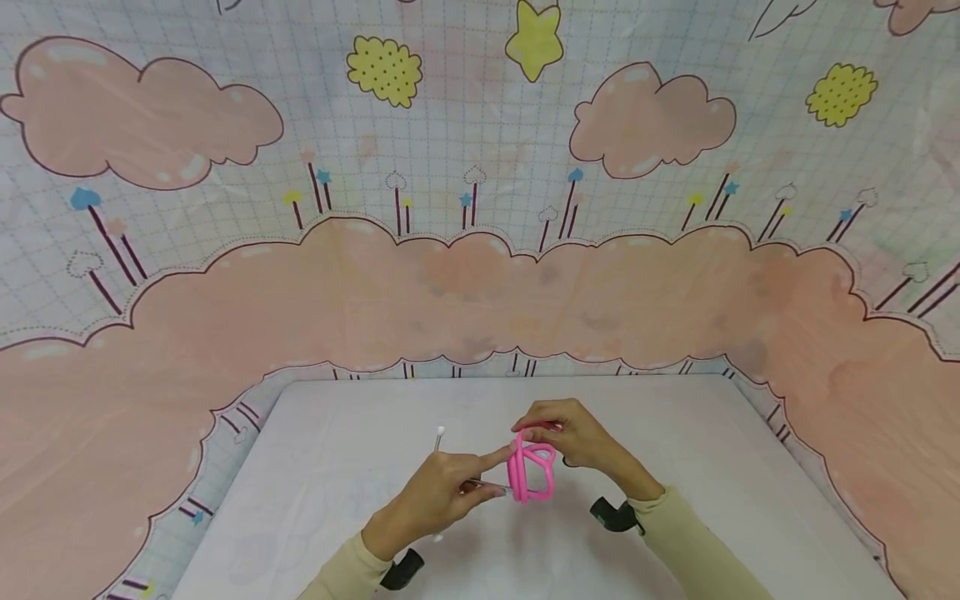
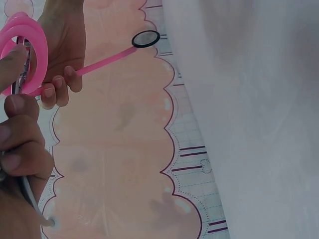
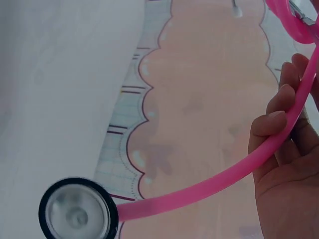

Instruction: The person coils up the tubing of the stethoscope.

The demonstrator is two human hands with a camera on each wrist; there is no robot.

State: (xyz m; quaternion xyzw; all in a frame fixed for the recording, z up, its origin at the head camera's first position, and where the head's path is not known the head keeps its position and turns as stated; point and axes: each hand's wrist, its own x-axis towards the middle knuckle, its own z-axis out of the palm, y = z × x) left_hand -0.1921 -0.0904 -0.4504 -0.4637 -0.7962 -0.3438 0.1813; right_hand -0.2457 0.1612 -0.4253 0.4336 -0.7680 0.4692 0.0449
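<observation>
A stethoscope with pink tubing (image 1: 519,471) is looped into a coil between the two hands, above the white table. My left hand (image 1: 441,490) grips its metal ear tubes, the index finger reaching to the coil. White ear tips stick out either side of this hand, the far ear tip (image 1: 440,431) plainest. At the coil's top right, my right hand (image 1: 572,429) holds the tubing, its fingers curled round a length of it in the right wrist view. From there the tubing runs to the round black-rimmed chest piece (image 3: 77,214), which hangs free.
A white table (image 1: 345,425) lies beneath the hands. Behind and around it hangs a printed cloth (image 1: 480,300) with clouds and stars. Black wrist mounts (image 1: 615,514) sit at both forearms.
</observation>
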